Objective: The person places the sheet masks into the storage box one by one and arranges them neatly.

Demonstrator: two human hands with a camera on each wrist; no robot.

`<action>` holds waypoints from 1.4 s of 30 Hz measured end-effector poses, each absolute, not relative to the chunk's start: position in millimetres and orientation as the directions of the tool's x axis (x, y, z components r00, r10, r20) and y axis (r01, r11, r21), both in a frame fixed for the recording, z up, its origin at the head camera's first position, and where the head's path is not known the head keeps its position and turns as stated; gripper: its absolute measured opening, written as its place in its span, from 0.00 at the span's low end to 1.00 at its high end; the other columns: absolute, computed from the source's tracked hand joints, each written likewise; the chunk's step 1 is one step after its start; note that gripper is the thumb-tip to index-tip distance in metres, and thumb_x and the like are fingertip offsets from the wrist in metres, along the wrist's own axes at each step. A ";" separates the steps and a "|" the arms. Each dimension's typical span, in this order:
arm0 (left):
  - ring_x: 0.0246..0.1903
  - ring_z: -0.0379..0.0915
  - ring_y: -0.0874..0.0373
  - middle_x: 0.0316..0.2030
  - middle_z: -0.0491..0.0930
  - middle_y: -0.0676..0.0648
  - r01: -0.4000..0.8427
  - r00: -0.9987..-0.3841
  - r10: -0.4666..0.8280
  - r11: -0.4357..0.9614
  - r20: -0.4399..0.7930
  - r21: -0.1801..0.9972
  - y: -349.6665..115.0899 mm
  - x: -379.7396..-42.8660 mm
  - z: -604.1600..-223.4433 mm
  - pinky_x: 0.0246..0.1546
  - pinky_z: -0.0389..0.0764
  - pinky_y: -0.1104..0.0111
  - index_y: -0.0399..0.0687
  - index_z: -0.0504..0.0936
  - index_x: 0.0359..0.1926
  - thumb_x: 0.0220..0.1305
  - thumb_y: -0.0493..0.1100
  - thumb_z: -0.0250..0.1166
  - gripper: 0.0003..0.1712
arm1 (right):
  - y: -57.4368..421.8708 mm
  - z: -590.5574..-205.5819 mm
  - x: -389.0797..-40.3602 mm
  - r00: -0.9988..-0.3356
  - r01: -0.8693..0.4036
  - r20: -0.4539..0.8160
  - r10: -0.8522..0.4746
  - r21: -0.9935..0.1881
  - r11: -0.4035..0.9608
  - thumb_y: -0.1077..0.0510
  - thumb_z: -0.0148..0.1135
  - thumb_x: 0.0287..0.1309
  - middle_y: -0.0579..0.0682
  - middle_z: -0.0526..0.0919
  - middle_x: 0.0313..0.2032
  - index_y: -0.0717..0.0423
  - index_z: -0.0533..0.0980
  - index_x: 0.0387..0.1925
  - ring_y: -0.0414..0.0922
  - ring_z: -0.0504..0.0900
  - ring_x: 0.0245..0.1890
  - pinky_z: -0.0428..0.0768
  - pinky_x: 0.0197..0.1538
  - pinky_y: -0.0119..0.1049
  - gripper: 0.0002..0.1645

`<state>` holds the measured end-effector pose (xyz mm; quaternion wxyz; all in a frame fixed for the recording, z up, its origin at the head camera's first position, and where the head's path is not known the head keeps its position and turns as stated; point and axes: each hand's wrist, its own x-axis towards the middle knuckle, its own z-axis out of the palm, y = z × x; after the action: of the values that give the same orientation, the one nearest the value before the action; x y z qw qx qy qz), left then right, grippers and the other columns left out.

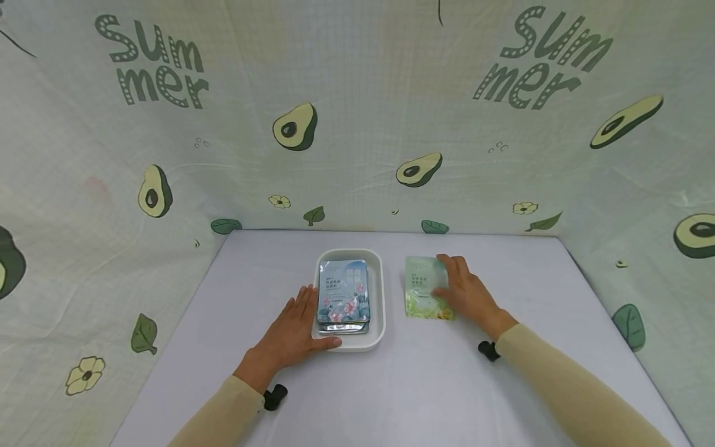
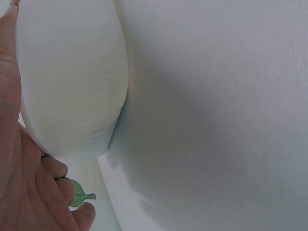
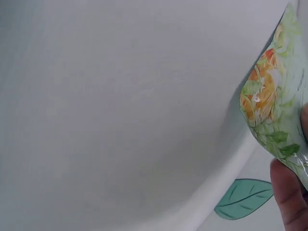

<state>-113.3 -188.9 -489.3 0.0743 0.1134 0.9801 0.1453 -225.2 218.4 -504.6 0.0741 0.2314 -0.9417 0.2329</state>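
Observation:
A white tray (image 1: 377, 310) on the table holds a small stack of blue floral sheet-mask packets (image 1: 343, 292), with a silvery edge showing under the top one. My left hand (image 1: 296, 329) rests against the tray's left side, fingers fairly straight and the thumb across its near rim. In the left wrist view, that hand (image 2: 29, 178) lies along the tray's outer wall (image 2: 72, 82). To the right of the tray, my right hand (image 1: 466, 295) pinches the right edge of a green sheet-mask packet (image 1: 421, 288). Its flower-printed corner (image 3: 264, 91) looks bent in the right wrist view.
The table (image 1: 391, 397) has a white cover and ends at a back wall hung with avocado-print cloth (image 1: 357, 81). The same cloth rises at both sides. Black wrist cameras (image 1: 275, 397) sit under both wrists.

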 end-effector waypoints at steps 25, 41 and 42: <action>0.85 0.35 0.43 0.85 0.42 0.39 0.180 -0.965 0.229 0.932 -0.125 0.315 -187.9 -113.3 -490.9 0.84 0.49 0.48 0.38 0.40 0.85 0.56 0.85 0.62 0.77 | 204.6 -487.5 -229.4 -0.994 -0.105 0.059 -0.094 -0.768 0.632 0.55 0.72 0.68 0.65 0.83 0.61 0.54 0.73 0.68 0.55 0.83 0.47 0.81 0.43 0.37 0.30; 0.85 0.36 0.42 0.85 0.43 0.38 0.188 -0.965 0.232 0.936 -0.120 0.299 -188.0 -114.0 -489.3 0.83 0.50 0.47 0.38 0.41 0.85 0.57 0.85 0.62 0.77 | 192.9 -471.0 -229.6 -0.997 -0.016 -0.019 -0.070 -0.883 0.469 0.53 0.70 0.70 0.63 0.82 0.63 0.51 0.73 0.69 0.58 0.84 0.59 0.85 0.48 0.36 0.30; 0.85 0.36 0.42 0.85 0.43 0.38 0.189 -0.965 0.233 0.935 -0.117 0.299 -188.1 -113.9 -489.3 0.83 0.50 0.47 0.37 0.42 0.85 0.57 0.84 0.62 0.76 | 191.6 -469.6 -229.6 -0.997 -0.016 -0.018 -0.069 -0.884 0.467 0.53 0.70 0.70 0.63 0.82 0.63 0.51 0.73 0.69 0.58 0.84 0.58 0.84 0.46 0.33 0.30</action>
<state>-113.9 -188.1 -489.3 0.0754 0.1076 0.9808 0.1439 -229.6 191.6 -469.6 -0.0256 0.0248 -0.8560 0.5158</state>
